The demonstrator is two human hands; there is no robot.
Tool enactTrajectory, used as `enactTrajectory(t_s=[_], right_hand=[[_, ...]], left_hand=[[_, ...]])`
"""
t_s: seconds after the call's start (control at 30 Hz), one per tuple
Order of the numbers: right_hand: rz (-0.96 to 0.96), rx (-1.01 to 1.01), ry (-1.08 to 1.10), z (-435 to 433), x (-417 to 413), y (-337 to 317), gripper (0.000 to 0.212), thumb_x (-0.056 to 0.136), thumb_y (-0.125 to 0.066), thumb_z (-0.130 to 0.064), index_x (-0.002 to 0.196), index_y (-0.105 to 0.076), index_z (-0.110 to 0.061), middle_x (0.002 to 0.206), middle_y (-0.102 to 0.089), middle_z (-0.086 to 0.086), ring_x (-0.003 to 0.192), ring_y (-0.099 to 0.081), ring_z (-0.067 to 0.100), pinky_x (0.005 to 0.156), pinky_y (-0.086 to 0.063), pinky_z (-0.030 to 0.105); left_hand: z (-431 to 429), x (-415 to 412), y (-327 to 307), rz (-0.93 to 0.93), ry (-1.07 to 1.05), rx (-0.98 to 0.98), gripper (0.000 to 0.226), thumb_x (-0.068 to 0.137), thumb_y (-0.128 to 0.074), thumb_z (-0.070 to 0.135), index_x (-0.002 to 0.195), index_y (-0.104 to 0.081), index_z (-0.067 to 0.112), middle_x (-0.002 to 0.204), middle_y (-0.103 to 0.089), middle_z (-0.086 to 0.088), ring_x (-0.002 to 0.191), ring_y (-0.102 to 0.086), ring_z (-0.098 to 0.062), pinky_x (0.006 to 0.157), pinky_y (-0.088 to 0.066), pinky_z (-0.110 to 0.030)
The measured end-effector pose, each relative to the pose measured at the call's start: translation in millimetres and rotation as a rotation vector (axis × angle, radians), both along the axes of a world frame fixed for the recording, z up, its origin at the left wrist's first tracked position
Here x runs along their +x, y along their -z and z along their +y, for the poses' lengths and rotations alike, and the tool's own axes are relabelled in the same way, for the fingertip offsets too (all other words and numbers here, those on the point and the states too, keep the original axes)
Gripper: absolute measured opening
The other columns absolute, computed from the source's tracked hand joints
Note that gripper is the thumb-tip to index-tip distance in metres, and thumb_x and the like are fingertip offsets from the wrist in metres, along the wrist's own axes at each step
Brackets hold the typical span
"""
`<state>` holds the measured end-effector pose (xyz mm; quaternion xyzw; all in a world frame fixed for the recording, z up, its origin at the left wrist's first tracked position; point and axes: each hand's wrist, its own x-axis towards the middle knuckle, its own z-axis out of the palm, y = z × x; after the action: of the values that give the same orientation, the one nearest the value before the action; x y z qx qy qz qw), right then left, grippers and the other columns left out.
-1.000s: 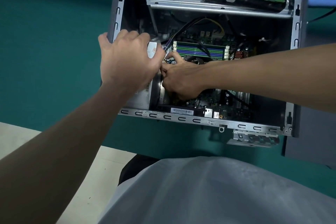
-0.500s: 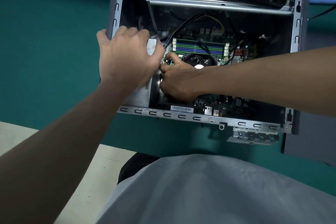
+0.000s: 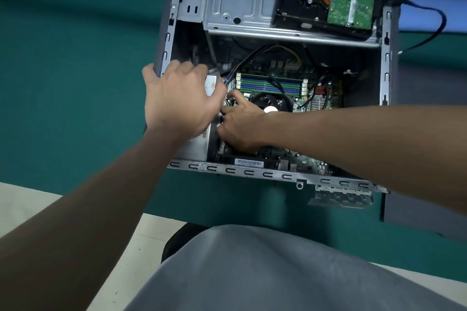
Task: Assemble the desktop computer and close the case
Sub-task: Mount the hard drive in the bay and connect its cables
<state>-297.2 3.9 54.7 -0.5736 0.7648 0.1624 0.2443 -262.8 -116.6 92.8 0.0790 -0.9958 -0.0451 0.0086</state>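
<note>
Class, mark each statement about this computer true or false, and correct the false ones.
1. The case is open, its inside showing. True.
2. Both hands are clear of the case. False: the right hand reaches inside beside the fan, and the left hand grips the left wall.
3. The hard drive sits at the end far from the person. True.
4. The memory slots lie nearer the person than the fan. False: they lie beyond it.
5. The cloth under the case is red. False: it is green.
</note>
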Motion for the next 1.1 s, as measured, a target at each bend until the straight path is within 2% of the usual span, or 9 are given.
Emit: enactTrajectory(t_s=[0.23, 0.4, 0.53, 0.67, 0.8, 0.9, 0.97, 1.03, 1.1], right_hand=[[-0.013, 0.01, 0.041, -2, 4, -3, 0.024, 0.089, -0.055, -0.024, 0.069, -0.041, -0.023, 0.062, -0.033, -0.009, 0.118, -0.045, 0.017, 0.104, -0.011, 0.053], [-0.044, -0.102, 0.043, 21, 0, -4, 0.019, 0.088, -0.05, -0.022, 0.072, -0.059, -0.023, 0.074, -0.062, -0.01, 0.112, -0.043, 0.014, 0.112, -0.009, 0.048], [-0.214, -0.167, 0.182, 23, 5, -13, 0.017, 0.083, -0.052, -0.008, 0.077, -0.064, -0.017, 0.082, -0.062, 0.0, 0.11, -0.047, 0.019, 0.117, -0.005, 0.046], [-0.437, -0.561, 0.563, 30, -12, -41, 0.012, 0.083, -0.068, -0.014, 0.094, -0.073, -0.014, 0.099, -0.068, 0.003, 0.098, -0.059, 0.021, 0.096, -0.042, 0.034], [-0.065, -0.978, 0.773, 65, -60, -71, 0.024, 0.083, -0.07, -0.026, 0.102, -0.072, -0.013, 0.101, -0.068, 0.005, 0.098, -0.057, 0.023, 0.089, -0.047, 0.043], [0.221, -0.711, 0.936, 95, -113, -81, 0.083, 0.07, -0.074, -0.056, 0.14, -0.043, -0.025, 0.144, -0.041, 0.007, 0.132, -0.03, 0.032, 0.106, -0.031, 0.055], [0.167, -0.392, 1.027, 112, -141, -85, 0.123, 0.055, -0.069, -0.077, 0.151, -0.007, -0.032, 0.158, -0.009, 0.007, 0.144, -0.005, 0.031, 0.113, -0.011, 0.054], [0.041, -0.177, 1.026, 123, -161, -86, 0.142, 0.042, -0.065, -0.086, 0.149, 0.014, -0.037, 0.159, 0.009, 0.008, 0.145, 0.009, 0.031, 0.114, 0.001, 0.052], [-0.003, -0.071, 0.973, 127, -173, -91, 0.145, 0.039, -0.07, -0.083, 0.148, 0.015, -0.038, 0.159, 0.009, 0.007, 0.145, 0.008, 0.033, 0.115, 0.0, 0.05]], left_hand=[[0, 0, -1, -0.056, -0.004, -0.02, 0.039, 0.094, -0.037, 0.045, 0.081, -0.059, 0.016, 0.087, -0.066, -0.006, 0.089, -0.055, -0.026, 0.098, -0.032, -0.052], [1, 0, -5, -0.081, -0.01, -0.029, 0.043, 0.095, -0.034, 0.047, 0.087, -0.063, 0.016, 0.089, -0.065, -0.004, 0.091, -0.055, -0.023, 0.099, -0.031, -0.052], [1, 1, -5, -0.092, -0.006, -0.035, 0.044, 0.095, -0.032, 0.047, 0.091, -0.064, 0.016, 0.092, -0.065, -0.002, 0.096, -0.055, -0.022, 0.103, -0.028, -0.053], [-2, 1, -2, -0.025, 0.017, 0.019, 0.036, 0.095, -0.04, 0.044, 0.106, -0.068, 0.023, 0.12, -0.058, 0.002, 0.116, -0.046, -0.016, 0.099, -0.029, -0.053], [-4, 0, -3, -0.02, 0.052, 0.024, 0.033, 0.093, -0.044, 0.041, 0.115, -0.065, 0.029, 0.126, -0.054, 0.004, 0.118, -0.043, -0.013, 0.094, -0.034, -0.055], [-3, 1, -6, -0.046, 0.045, 0.018, 0.035, 0.094, -0.042, 0.041, 0.12, -0.063, 0.03, 0.13, -0.051, 0.006, 0.121, -0.042, -0.012, 0.096, -0.034, -0.056], [-3, 1, -7, -0.067, 0.026, 0.033, 0.039, 0.095, -0.041, 0.044, 0.127, -0.057, 0.029, 0.137, -0.045, 0.005, 0.126, -0.038, -0.013, 0.098, -0.032, -0.055], [-3, 0, -8, -0.096, 0.007, 0.049, 0.046, 0.095, -0.039, 0.048, 0.135, -0.048, 0.027, 0.146, -0.034, 0.003, 0.131, -0.029, -0.015, 0.099, -0.032, -0.053], [-4, 0, -9, -0.136, 0.021, 0.035, 0.043, 0.096, -0.034, 0.049, 0.131, -0.045, 0.027, 0.143, -0.037, 0.002, 0.13, -0.03, -0.015, 0.099, -0.03, -0.052]])
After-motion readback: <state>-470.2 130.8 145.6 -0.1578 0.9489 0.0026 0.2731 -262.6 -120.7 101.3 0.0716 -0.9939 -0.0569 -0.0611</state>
